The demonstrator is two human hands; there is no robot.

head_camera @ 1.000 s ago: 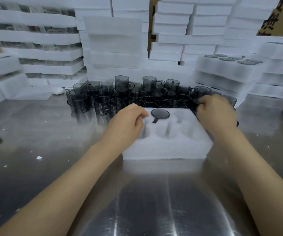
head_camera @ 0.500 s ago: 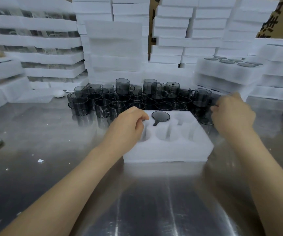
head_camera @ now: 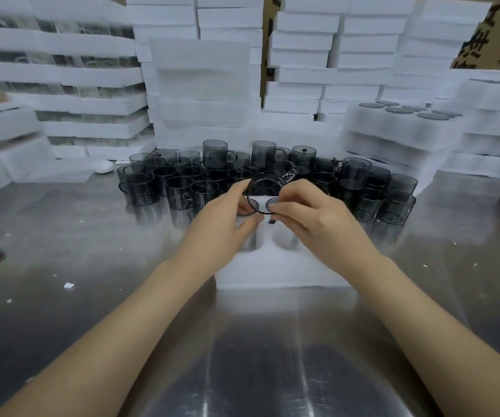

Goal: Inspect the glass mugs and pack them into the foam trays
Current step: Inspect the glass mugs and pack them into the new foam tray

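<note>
Both hands, left (head_camera: 224, 218) and right (head_camera: 311, 218), pinch a smoky-grey glass mug (head_camera: 268, 188) tipped mouth-forward.

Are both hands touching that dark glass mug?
Touching. The head view shows the left hand and the right hand each pinching the rim of the tilted glass mug, fingers overlapping it, above the foam tray.
</note>
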